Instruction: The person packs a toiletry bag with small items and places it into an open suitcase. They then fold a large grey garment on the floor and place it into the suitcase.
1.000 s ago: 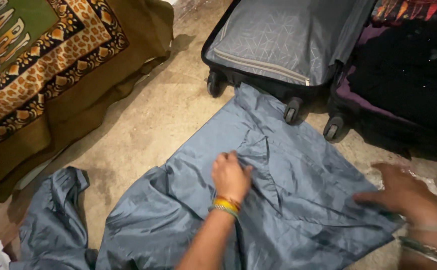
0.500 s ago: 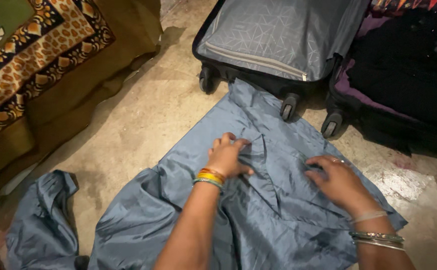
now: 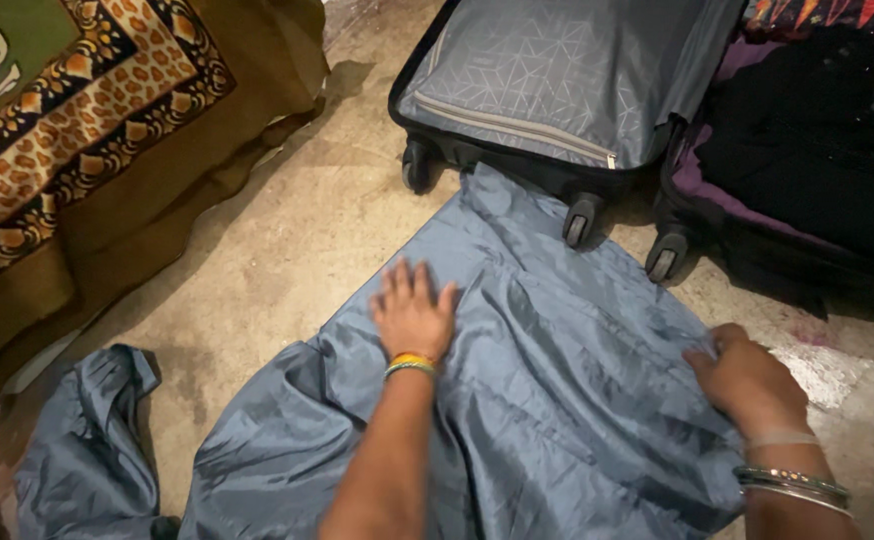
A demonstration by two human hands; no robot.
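A shiny blue-grey cloth [image 3: 567, 380] lies spread on the concrete floor. My left hand [image 3: 413, 315] rests flat on its left part, fingers apart and palm down. At the cloth's right edge, my right hand [image 3: 747, 380] has its fingers curled against the fabric; whether it pinches the edge I cannot tell. Both wrists carry bangles. The cloth's far corner reaches up to the suitcase wheels.
An open grey-lined suitcase [image 3: 557, 80] stands at the top, its right half filled with dark clothes [image 3: 817, 130]. A brown patterned blanket [image 3: 77, 150] covers the left. A bunched part of blue-grey cloth [image 3: 82, 450] lies at the lower left.
The fold in the middle of the cloth has been flattened out. My left hand slid left and opened flat; my right hand moved out to the cloth's right edge.
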